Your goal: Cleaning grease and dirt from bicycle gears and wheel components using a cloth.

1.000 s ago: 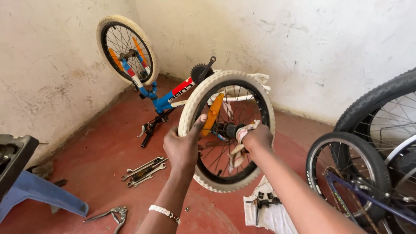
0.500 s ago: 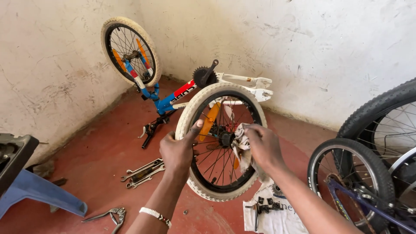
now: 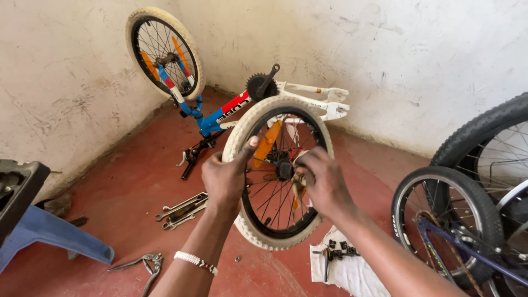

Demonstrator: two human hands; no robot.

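A small bicycle wheel (image 3: 258,228) with a cream tyre, black rim and orange spoke reflectors stands upright on the red floor in front of me. My left hand (image 3: 225,179) grips the tyre on its left side, thumb over the top edge. My right hand (image 3: 324,181) is closed around a rag-like piece at the wheel's hub (image 3: 283,168). Behind the wheel lies an upturned blue, red and white child's bicycle frame (image 3: 231,107) with its front wheel (image 3: 165,52) against the wall.
Several wrenches (image 3: 181,209) and pliers (image 3: 143,264) lie on the floor at left. A white cloth (image 3: 344,269) with small black parts sits at lower right. A blue stool (image 3: 49,236) stands at left. Two dark bicycle wheels (image 3: 445,220) crowd the right side.
The wheel has come lower and nearer to me, now resting on the floor. My right hand has shifted from the rim's right side to the hub.
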